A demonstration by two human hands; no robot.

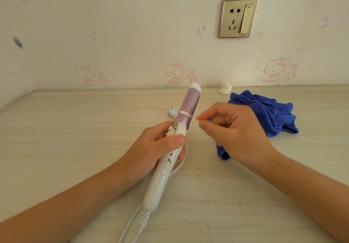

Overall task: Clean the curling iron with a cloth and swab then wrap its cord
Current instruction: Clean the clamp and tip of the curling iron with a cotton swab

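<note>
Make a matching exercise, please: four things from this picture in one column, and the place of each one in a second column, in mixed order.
Things:
1. cotton swab
2. blue cloth
3. plug
4. crumpled tissue

Places:
A. on the table by the wall
B. tip against the purple barrel
C. lying behind the curling iron
D. heaped beyond the right hand

Pairs: 1-B, 2-D, 3-C, 4-A

I see the curling iron (170, 159) with a smooth, glossy white plastic handle; its barrel (187, 107) has a satin lilac finish with a row of small dots. The swab (186, 114) has a soft white cotton tip. The cloth (264, 114) is matt blue fabric, crumpled. The table (75, 129) shows a pale, matt wood-grain surface. The wall socket (238, 17) has a shiny gold-coloured frame.
</note>
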